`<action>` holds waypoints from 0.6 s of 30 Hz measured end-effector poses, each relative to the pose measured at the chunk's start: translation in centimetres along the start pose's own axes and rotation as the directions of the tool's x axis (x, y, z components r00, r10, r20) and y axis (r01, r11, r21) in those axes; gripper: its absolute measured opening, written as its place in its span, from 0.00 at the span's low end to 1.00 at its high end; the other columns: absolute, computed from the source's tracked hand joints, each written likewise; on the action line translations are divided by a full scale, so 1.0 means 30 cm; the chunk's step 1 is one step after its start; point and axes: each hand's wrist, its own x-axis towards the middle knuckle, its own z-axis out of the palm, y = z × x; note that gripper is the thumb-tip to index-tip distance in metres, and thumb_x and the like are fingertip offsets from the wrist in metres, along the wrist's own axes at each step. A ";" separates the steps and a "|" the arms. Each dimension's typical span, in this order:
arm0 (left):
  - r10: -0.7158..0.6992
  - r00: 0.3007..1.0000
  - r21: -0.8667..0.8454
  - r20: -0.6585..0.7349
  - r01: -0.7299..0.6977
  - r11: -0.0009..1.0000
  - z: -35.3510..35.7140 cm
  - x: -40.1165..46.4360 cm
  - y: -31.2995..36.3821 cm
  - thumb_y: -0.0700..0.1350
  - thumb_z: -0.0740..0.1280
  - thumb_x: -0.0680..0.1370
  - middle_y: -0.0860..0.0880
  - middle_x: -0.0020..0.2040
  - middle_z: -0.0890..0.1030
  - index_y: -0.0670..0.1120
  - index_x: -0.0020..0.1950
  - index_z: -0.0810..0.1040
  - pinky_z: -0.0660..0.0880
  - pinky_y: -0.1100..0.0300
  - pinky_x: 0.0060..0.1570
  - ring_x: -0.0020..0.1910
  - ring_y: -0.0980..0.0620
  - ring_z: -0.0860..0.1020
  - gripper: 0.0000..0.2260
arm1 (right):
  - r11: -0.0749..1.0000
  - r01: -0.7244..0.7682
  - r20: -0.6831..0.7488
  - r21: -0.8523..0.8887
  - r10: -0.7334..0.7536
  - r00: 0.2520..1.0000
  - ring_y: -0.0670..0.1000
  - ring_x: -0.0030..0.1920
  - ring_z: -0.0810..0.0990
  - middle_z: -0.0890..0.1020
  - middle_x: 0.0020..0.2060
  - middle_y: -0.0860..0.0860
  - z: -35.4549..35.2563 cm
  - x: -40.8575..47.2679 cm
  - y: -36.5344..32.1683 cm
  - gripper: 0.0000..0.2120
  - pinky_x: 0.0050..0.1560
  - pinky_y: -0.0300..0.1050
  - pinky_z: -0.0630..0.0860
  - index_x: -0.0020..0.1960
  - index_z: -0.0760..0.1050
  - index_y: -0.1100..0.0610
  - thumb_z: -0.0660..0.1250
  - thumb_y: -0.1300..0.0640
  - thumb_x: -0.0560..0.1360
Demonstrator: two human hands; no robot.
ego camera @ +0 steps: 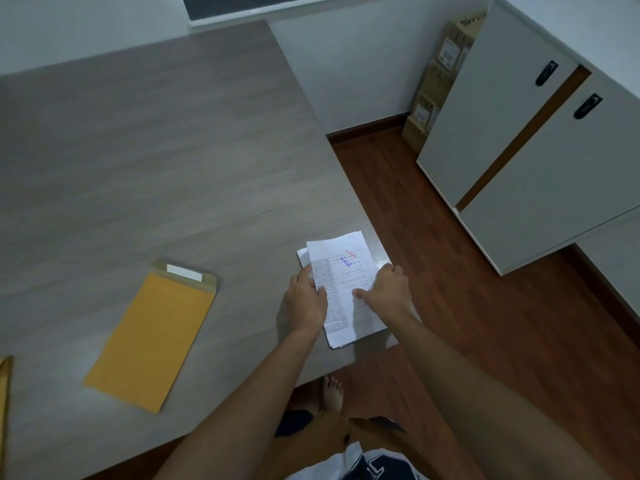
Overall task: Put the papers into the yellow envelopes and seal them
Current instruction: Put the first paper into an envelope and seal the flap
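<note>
Papers (346,271) sit in a small stack at the near right corner of the grey wood-grain bench (156,150), printed side up, with red and blue markings near the top of the uppermost sheet. Both hands are on that stack. The left hand (306,301) comes in along the left edge, fingers curled at the margin with the thumb lying on the top sheet, pinching it. The right hand (388,289) lies over the right side, thumb stretched flat across the page and fingers bent over the far right edge; whether it has a real grip on the sheets or only presses them down, I cannot tell. The top sheet sits a little askew from the ones beneath, whose corners peek out at the upper left.

Over to the left, well apart from the papers, a yellow envelope (152,337) lies flat on the bench, its flap open at the far end with a white strip across it. At the far left edge of view, a sliver of a second yellow envelope (4,403) just shows, mostly cut off.

Beyond the bench's right edge there is reddish wood floor (450,306), a white cabinet (519,150) with dark handles, and stacked cardboard boxes (436,88) against the wall. A bare foot (333,393) shows below the bench's near edge.
</note>
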 end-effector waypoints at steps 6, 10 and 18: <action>0.046 0.999 0.075 0.000 -0.046 0.996 -0.001 -0.014 -0.002 0.50 0.65 0.79 0.51 0.57 0.74 0.59 0.73 0.61 0.80 0.49 0.44 0.50 0.50 0.78 0.24 | 1.000 -0.002 -0.005 0.011 0.002 1.000 0.56 0.62 0.72 0.72 0.62 0.57 0.006 0.003 0.003 0.39 0.57 0.50 0.76 0.66 0.67 0.61 0.76 0.40 0.65; 0.034 0.999 -0.005 -0.025 -0.034 0.999 -0.007 -0.009 0.013 0.50 0.65 0.79 0.53 0.58 0.76 0.58 0.71 0.65 0.80 0.48 0.46 0.51 0.52 0.78 0.21 | 1.000 0.006 -0.004 -0.004 -0.006 1.000 0.55 0.61 0.73 0.72 0.62 0.57 0.005 0.004 0.005 0.39 0.57 0.49 0.75 0.65 0.67 0.61 0.75 0.39 0.65; -0.051 0.996 -0.221 0.071 0.066 0.973 -0.007 0.051 0.049 0.49 0.69 0.76 0.52 0.47 0.81 0.50 0.55 0.78 0.80 0.50 0.46 0.43 0.51 0.81 0.09 | 1.000 0.004 -0.005 0.015 -0.004 1.000 0.56 0.62 0.72 0.71 0.62 0.57 -0.004 -0.004 0.005 0.39 0.58 0.50 0.74 0.66 0.66 0.62 0.76 0.41 0.66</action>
